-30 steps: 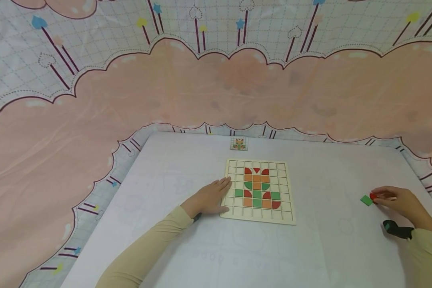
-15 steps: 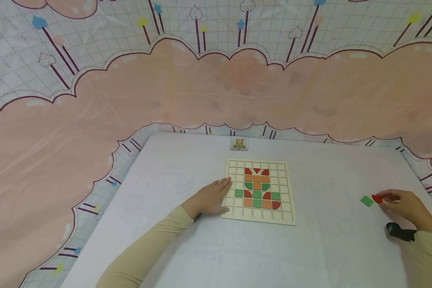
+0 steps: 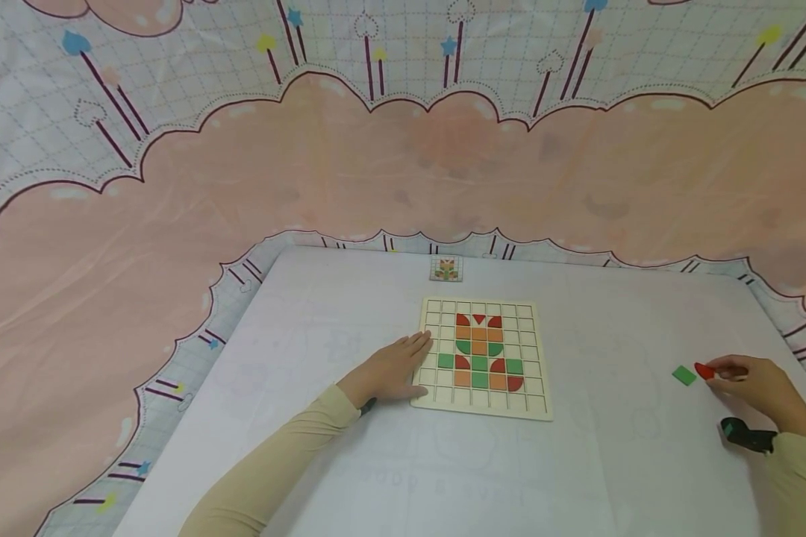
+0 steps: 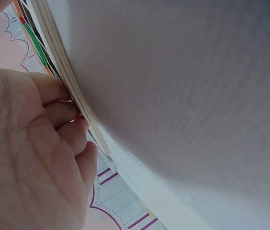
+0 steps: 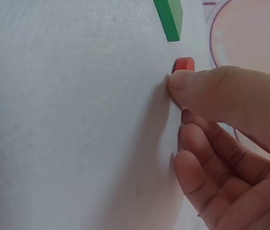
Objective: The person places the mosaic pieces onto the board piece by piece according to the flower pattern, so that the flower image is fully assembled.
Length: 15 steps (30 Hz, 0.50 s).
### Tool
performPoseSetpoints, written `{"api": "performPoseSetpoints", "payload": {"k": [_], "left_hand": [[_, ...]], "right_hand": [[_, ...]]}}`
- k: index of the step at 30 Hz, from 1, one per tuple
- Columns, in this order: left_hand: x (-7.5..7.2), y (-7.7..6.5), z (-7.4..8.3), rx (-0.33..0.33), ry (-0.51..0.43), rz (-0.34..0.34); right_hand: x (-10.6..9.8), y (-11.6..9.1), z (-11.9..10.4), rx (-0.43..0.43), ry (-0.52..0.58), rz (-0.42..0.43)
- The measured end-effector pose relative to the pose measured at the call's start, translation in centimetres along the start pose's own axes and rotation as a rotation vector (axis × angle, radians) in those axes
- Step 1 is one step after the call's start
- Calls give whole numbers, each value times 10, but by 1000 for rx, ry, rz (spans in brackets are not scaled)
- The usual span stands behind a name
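My left hand [image 3: 395, 369] rests on the left edge of a pale wooden grid board [image 3: 497, 403], its fingers lying over the rim and its thumb lower down. In the left wrist view the fingertips touch the board's side edge [image 4: 65, 72]. Red, orange and green tiles form a pattern in the grid's middle. Far to the right, my right hand [image 3: 745, 377] pinches a red tile with a curved side [image 3: 704, 371] between thumb and fingers, close over the table. Just left of it lies a green square tile [image 3: 683, 375], also visible in the right wrist view.
Behind the board lies a small card [image 3: 446, 268] printed with a similar coloured pattern. A white cover [image 3: 611, 462] spreads over the table, and a pink and white patterned cloth [image 3: 376, 171] hangs behind and at the sides. A dark wrist strap [image 3: 745, 434] sits below my right hand.
My right hand has shifted slightly right with the red tile, which now shows more and sits a little apart from the green tile. The left hand and board have stayed still.
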<state>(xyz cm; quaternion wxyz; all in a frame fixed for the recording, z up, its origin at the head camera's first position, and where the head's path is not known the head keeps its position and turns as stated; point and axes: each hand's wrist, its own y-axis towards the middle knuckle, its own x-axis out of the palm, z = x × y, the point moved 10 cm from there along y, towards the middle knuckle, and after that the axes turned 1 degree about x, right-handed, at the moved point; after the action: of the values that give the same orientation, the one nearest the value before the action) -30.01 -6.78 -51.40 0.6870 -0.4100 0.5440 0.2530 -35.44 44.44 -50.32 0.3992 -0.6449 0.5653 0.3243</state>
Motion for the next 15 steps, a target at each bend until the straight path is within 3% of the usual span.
{"api": "performPoseSetpoints", "payload": {"k": [8,15], "left_hand": [[0,0,0,-1,0,-1],[0,0,-1,-5,0,-5]], "right_hand": [[-2,3,-2,8,5,57],[-4,1,-37,-70,36,42]]}}
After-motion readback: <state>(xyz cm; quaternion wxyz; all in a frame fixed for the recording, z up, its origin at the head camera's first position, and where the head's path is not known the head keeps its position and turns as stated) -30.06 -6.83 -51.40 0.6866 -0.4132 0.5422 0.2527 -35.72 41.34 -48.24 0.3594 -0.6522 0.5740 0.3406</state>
